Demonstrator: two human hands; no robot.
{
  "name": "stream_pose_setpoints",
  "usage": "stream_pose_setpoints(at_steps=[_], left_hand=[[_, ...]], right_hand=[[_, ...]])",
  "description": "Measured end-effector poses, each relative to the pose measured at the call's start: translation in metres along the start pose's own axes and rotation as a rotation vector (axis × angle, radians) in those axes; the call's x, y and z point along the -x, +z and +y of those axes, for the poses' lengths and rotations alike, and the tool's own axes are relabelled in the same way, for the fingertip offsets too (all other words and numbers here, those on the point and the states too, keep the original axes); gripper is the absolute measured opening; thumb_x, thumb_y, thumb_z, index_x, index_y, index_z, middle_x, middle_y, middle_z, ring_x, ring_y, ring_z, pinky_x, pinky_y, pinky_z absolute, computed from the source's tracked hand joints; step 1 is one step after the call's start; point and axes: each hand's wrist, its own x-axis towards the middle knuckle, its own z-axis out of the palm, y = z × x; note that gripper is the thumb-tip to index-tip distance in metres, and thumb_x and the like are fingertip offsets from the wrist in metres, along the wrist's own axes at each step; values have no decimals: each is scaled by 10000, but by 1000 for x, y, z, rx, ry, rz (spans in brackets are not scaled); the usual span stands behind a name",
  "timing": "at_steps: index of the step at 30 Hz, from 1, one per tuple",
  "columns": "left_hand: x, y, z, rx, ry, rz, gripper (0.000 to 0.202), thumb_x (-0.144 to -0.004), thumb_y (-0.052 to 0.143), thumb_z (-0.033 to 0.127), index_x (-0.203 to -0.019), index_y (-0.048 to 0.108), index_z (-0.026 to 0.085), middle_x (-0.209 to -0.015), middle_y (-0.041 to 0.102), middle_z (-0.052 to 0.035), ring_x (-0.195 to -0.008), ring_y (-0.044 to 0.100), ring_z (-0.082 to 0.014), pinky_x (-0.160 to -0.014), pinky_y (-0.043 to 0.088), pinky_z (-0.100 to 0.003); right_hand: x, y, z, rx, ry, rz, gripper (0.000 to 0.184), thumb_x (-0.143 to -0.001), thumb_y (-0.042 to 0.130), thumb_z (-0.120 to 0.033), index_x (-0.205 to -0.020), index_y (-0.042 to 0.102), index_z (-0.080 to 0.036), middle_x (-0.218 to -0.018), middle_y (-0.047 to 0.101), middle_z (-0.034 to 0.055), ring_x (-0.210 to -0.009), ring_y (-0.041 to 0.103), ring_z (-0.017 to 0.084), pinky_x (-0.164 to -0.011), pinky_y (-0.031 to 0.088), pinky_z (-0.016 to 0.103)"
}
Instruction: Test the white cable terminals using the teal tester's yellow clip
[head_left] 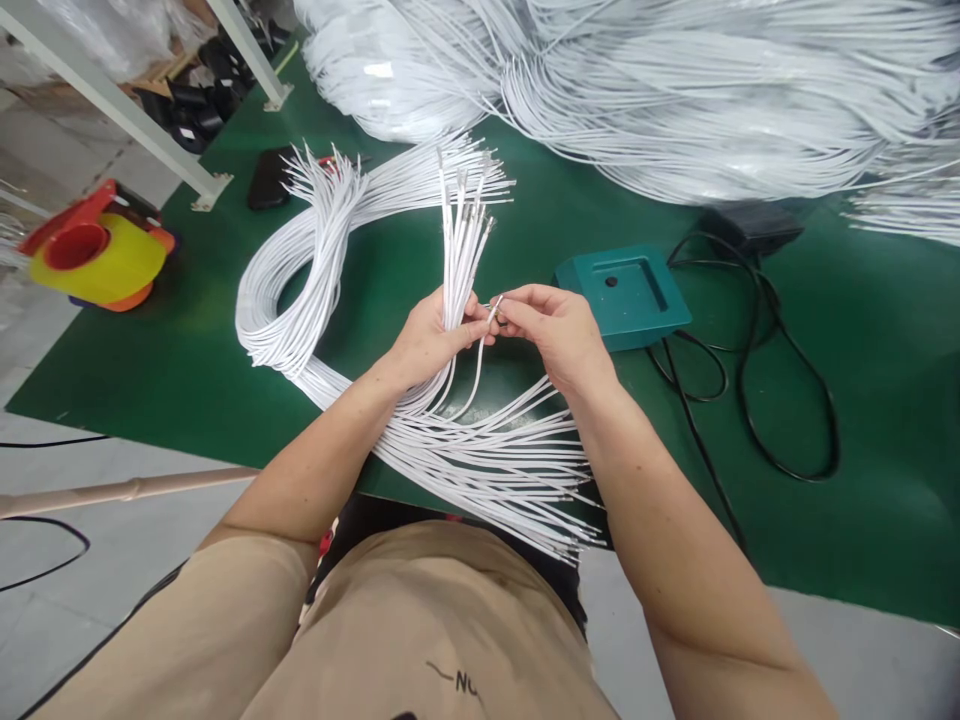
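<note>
My left hand [435, 338] is closed round a bunch of white wires [459, 250], whose metal-tipped ends stick up past the fingers. Between its thumb and fingertips a single white wire [481, 365] sticks out to the right. Beside it my right hand [551, 325] is pinched at the metal tip of that single wire; the fingertips partly hide the tip. Below and left of my hands a looped bundle of white wires [259, 300] lies on the green table [847, 530], its loose ends [517, 470] fanned out towards my right forearm.
A teal device [626, 295] with a shallow recess sits right of my hands, near black cables [742, 370] and a black adapter [750, 228]. Large heaps of white wires [675, 110] cover the back. A yellow and red tape dispenser [101, 250] is at the left edge; a black phone-like object [268, 178] lies behind the loop.
</note>
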Motion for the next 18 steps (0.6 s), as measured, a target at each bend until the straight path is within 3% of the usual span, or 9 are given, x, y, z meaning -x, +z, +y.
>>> stream_pose_setpoints(at_steps=[6, 11, 15, 18], left_hand=[[0, -1, 1, -40, 5, 30, 291, -736, 735, 230, -821, 466, 158, -807, 691, -21, -665, 660, -111, -586, 483, -222], [-1, -3, 0, -7, -5, 6, 297, -740, 738, 244, -864, 482, 161, -818, 674, -21, -707, 671, -130, -597, 481, -227], [-2, -3, 0, 16, -10, -34, 410, -739, 749, 275, -1080, 546, 170, -798, 654, -6, -697, 649, -120, -589, 480, -219], [-2, -3, 2, 49, -64, -66, 564, -741, 749, 282, -1255, 533, 197, -812, 646, -6, -720, 640, -123, -609, 498, -227]], right_hand=[[-2, -2, 3, 208, 29, 5, 59, -701, 578, -185, -674, 624, -160, -693, 640, 0, -603, 609, 111, -620, 534, 260], [-2, -2, 0, 127, -51, 8, 194, -815, 568, -348, -828, 664, -181, -723, 630, -9, -616, 574, 94, -655, 514, 249], [-2, -2, 2, 199, -92, -54, 157, -769, 636, -318, -760, 661, -164, -709, 662, 7, -676, 596, 122, -722, 500, 279], [-3, -2, 7, 344, -154, -26, 130, -802, 575, -256, -746, 655, -170, -711, 669, 11, -685, 598, 138, -733, 480, 297]])
